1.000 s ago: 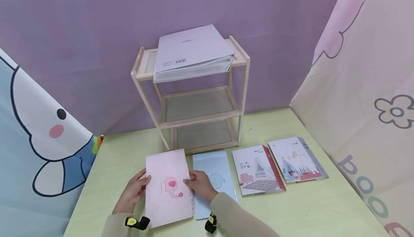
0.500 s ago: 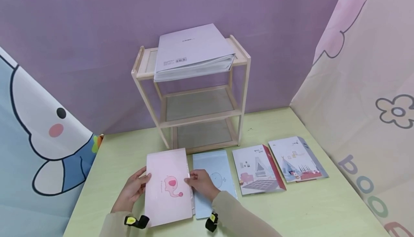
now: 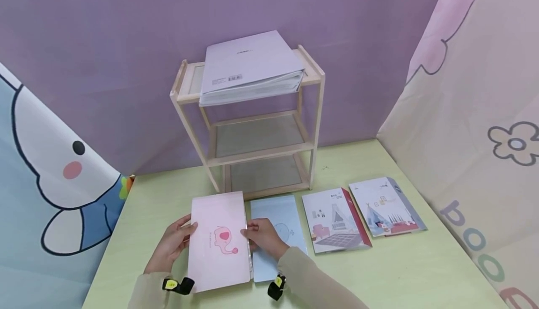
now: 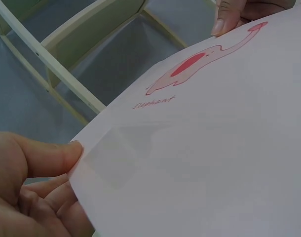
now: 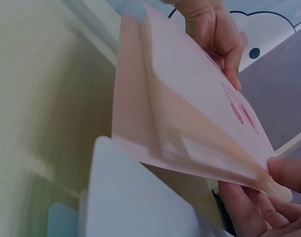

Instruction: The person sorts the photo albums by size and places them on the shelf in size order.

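Observation:
A pink folder with a red elephant drawing (image 3: pixel 220 262) is held between both hands above the table's front part. My left hand (image 3: pixel 170 243) pinches its left edge, thumb on the cover; the left wrist view shows that thumb (image 4: pixel 56 157) on top and the fingers behind. With thumb and fingers, my right hand (image 3: pixel 265 238) grips the folder's right edge. In the right wrist view the pink folder (image 5: pixel 190 74) gapes along its lower side, showing clear inner sleeves. Just right of it lies a light blue folder (image 3: pixel 280 206), partly covered by my right hand.
Behind stands a wooden three-tier shelf (image 3: pixel 261 156) with a thick white folder (image 3: pixel 248 65) lying on its top. To the right on the green table (image 3: pixel 404 271) lie a red-edged folder (image 3: pixel 334 220) and a grey-edged folder (image 3: pixel 383 206). Printed cloths surround the table.
The pink folder has shifted very slightly away from the front edge, and both hands have moved with it, keeping their hold. The other folders and the shelf stay as they were.

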Tool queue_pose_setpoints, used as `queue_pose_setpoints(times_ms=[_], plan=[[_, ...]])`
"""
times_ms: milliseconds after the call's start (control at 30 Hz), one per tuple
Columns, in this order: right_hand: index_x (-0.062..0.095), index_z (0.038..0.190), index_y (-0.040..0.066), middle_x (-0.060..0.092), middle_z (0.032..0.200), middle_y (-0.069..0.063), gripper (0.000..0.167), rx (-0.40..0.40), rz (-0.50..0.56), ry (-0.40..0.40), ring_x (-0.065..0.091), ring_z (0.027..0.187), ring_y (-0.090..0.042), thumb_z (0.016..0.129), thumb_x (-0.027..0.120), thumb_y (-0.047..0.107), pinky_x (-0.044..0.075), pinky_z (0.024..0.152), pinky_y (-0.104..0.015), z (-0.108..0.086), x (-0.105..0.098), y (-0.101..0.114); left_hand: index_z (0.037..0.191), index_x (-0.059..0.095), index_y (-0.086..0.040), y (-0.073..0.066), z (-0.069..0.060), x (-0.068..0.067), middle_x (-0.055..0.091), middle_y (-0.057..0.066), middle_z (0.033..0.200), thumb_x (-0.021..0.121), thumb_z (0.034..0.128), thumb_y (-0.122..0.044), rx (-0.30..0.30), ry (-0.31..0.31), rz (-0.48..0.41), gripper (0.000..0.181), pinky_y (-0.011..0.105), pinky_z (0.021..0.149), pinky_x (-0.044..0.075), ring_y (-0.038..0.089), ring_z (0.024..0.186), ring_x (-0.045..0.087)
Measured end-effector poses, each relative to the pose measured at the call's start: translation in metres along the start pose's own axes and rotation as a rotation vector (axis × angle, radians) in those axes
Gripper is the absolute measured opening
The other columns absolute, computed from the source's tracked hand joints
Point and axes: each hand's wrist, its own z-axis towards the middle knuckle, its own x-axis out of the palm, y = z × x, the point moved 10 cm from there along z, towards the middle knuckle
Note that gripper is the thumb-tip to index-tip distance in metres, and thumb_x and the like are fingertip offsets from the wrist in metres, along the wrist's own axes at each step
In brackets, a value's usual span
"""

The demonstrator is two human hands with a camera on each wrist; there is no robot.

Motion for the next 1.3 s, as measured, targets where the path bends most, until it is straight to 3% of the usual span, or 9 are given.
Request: queue_pose_setpoints(times_ms=[400,667,800,1300], plan=[[0.066,0.094,-0.001,0.066,0.074,-0.005,0.013,-0.005,0.030,0.019,0.064,0.064,-0.013,0.088,0.066,0.011,0.056,0.055,-0.030,-0.002,-0.003,0.008,0.139,0.033,0.009,-0.012,-0.004,0.004,0.067,-0.004,0.090,0.054,0.0964,-0.015,0.038,0.018,0.053,0.053,0.022,0.064,0.053,0.009,0.075,0.063],[0.067,0.094,0.001,0.063,0.071,-0.001,0.015,0.017,0.009,0.008,0.055,0.057,-0.009,0.088,0.066,0.014,0.048,0.048,-0.020,-0.004,-0.005,0.015,0.139,0.033,0.009,-0.017,-0.004,0.005,0.068,-0.005,0.089,0.053,0.0969,-0.014,0.052,0.027,0.068,0.052,0.022,0.063,0.053,0.008,0.074,0.064],[0.067,0.098,-0.001,0.066,0.076,-0.004,0.018,-0.002,0.023,0.023,0.060,0.061,-0.010,0.088,0.066,0.014,0.051,0.049,-0.023,-0.005,-0.007,0.020,0.139,0.033,0.010,-0.017,-0.003,0.006,0.068,-0.004,0.090,0.054,0.0964,-0.015,0.062,0.034,0.065,0.053,0.022,0.062,0.053,0.009,0.074,0.064],[0.064,0.103,-0.003,0.069,0.082,-0.006,0.021,0.029,0.047,0.019,0.065,0.071,-0.012,0.089,0.064,0.012,0.053,0.052,-0.022,-0.011,-0.024,0.024,0.142,0.031,0.005,-0.022,-0.007,0.026,0.067,-0.002,0.095,0.056,0.0958,-0.018,0.064,0.105,0.039,0.057,0.027,0.067,0.056,0.013,0.078,0.067]])
